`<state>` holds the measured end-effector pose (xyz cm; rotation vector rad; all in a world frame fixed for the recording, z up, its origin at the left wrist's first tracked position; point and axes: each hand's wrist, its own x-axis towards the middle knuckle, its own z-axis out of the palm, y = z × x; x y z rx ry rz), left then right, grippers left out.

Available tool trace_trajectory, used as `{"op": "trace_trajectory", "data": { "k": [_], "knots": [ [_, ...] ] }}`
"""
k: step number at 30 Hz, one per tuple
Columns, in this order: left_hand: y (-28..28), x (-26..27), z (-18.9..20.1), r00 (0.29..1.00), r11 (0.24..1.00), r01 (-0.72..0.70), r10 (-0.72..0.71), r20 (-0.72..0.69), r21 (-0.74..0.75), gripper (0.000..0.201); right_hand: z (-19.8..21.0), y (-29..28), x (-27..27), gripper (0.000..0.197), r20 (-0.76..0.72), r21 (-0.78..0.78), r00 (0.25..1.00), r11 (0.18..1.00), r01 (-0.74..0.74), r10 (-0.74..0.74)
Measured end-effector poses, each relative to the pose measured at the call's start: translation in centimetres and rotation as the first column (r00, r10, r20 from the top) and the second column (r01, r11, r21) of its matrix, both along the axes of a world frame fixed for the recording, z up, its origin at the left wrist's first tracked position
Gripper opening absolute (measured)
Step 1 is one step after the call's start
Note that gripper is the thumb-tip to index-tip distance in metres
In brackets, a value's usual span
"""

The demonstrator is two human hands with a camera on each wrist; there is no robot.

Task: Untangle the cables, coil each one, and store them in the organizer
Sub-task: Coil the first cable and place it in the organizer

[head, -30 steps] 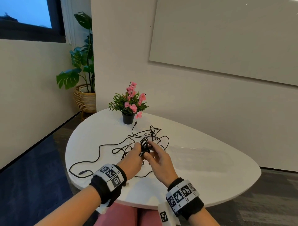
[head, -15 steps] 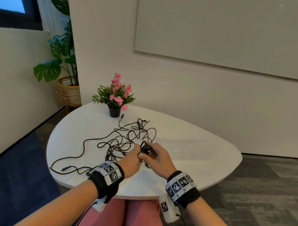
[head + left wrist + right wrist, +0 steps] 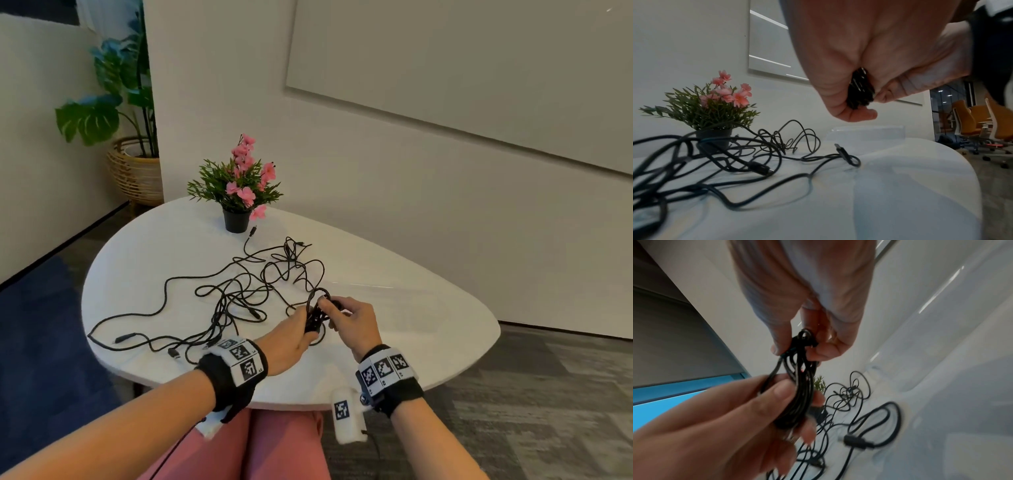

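Observation:
A small coil of black cable hangs just above the white table, held between both hands. My left hand grips its lower part, fingers curled round the strands. My right hand pinches the top of the coil between thumb and fingers, where one loop stands up. A strand runs from the coil back to the tangle of black cables spread over the table's left and middle, with loose plugs near the front edge. A clear see-through box lies just beyond the hands.
A black pot of pink flowers stands at the table's far side, by the tangle. A wall runs close behind the table. On the floor at the left is a leafy plant in a woven basket. Orange chairs stand far off.
The head view has swung and dipped. Both hands still hold the coil, which has drifted a little to the right of the tangle. A loop now stands up at its top.

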<state>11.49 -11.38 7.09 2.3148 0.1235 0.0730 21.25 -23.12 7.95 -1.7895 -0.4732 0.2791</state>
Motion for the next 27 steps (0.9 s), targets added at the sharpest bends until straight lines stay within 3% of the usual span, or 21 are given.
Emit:
{"op": "trace_trajectory", "data": {
  "k": [6, 15, 19, 22, 24, 27],
  "knots": [
    [-0.9, 1.2, -0.5, 1.000, 1.000, 0.011, -0.011, 0.008, 0.012, 0.024, 1.1, -1.4, 0.2, 0.002, -0.052, 0.029, 0.993, 0.994, -0.103, 0.105],
    [1.0, 0.4, -0.1, 0.990, 0.986, 0.139, -0.137, -0.027, 0.095, 0.028, -1.0, -0.5, -0.3, 0.010, -0.005, 0.000, 0.990, 0.990, -0.140, 0.140],
    [1.8, 0.0, -0.2, 0.990, 0.967, 0.125, -0.108, -0.089, 0.221, 0.029, -1.8, 0.5, -0.4, 0.031, 0.069, -0.049, 0.995, 0.997, -0.065, 0.068],
    [1.8, -0.3, -0.3, 0.991, 0.957, 0.114, -0.089, -0.105, 0.265, 0.028, -2.0, 0.9, -0.6, 0.027, 0.058, -0.058, 0.998, 0.998, 0.002, 0.001],
    [1.3, -0.4, 0.2, 0.995, 0.970, 0.086, -0.073, -0.066, 0.228, 0.028, -1.8, 1.1, -0.7, 0.023, 0.024, -0.038, 0.999, 0.999, 0.029, -0.028],
    [0.4, -0.4, 1.0, 1.000, 0.998, -0.002, 0.000, 0.029, 0.056, 0.028, -0.8, 1.4, -0.4, 0.023, 0.023, -0.031, 0.999, 0.998, 0.050, -0.049]
  ]
}}
